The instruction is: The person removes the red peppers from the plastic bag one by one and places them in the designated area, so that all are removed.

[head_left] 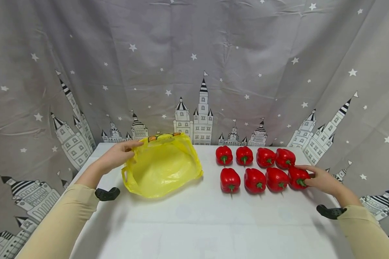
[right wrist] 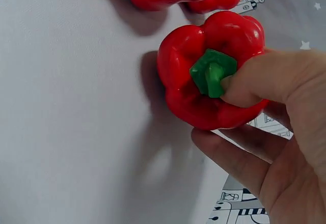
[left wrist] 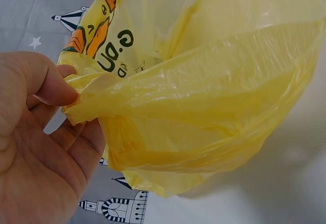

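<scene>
My left hand (head_left: pixel 121 157) pinches the left rim of a yellow plastic bag (head_left: pixel 163 169), its mouth spread wide towards me. In the left wrist view the thumb and fingers hold a fold of the bag (left wrist: pixel 204 102) beside an orange and black print. At the right end of the front row, my right hand (head_left: pixel 324 181) grips a red bell pepper (head_left: pixel 298 178). The right wrist view has the thumb against the green stem of this bell pepper (right wrist: pixel 214 76), with fingers around its far side, partly hidden.
More red bell peppers stand in two rows, among them a front one (head_left: pixel 230 180) and a back one (head_left: pixel 224 155). They sit on a white-covered table (head_left: pixel 194 237). Behind it hangs a grey curtain (head_left: pixel 181 54) with stars and castles.
</scene>
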The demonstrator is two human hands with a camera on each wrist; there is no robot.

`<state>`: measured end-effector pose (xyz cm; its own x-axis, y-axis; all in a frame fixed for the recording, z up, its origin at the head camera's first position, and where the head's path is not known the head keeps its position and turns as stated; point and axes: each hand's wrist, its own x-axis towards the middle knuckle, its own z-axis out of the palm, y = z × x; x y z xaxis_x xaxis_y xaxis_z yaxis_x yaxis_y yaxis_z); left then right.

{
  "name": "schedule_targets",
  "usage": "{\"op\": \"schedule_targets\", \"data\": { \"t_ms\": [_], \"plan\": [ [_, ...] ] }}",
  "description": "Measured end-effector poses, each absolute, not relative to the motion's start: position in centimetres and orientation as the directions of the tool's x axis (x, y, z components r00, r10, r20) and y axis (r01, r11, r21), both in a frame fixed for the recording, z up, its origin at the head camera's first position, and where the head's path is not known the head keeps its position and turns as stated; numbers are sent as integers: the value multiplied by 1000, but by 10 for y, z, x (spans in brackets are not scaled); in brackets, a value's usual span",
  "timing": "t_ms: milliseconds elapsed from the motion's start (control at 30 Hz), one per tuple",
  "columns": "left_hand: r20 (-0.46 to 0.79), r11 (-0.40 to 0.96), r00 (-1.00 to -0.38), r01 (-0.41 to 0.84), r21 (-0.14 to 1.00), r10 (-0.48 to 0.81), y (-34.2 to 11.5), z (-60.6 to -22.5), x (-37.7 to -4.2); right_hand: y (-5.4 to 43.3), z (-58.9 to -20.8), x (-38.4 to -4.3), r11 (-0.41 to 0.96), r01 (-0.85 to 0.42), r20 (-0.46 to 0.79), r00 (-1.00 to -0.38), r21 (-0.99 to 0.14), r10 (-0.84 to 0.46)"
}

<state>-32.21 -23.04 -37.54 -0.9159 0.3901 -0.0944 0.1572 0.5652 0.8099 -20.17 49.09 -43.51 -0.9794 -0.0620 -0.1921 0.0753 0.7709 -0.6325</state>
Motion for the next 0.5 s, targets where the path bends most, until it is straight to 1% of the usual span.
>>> {"op": "schedule_targets", "data": {
  "t_ms": [333,500],
  "plan": [
    [-83,557,-914,169,813,398,-232,-375,-322,492,-431,-196,784,46,-171,-982,-619,-78],
    [-76,559,-911,181,810,405,-232,-375,-321,492,-430,-195,792,62,-189,-980,-607,-68]
  ]
}}
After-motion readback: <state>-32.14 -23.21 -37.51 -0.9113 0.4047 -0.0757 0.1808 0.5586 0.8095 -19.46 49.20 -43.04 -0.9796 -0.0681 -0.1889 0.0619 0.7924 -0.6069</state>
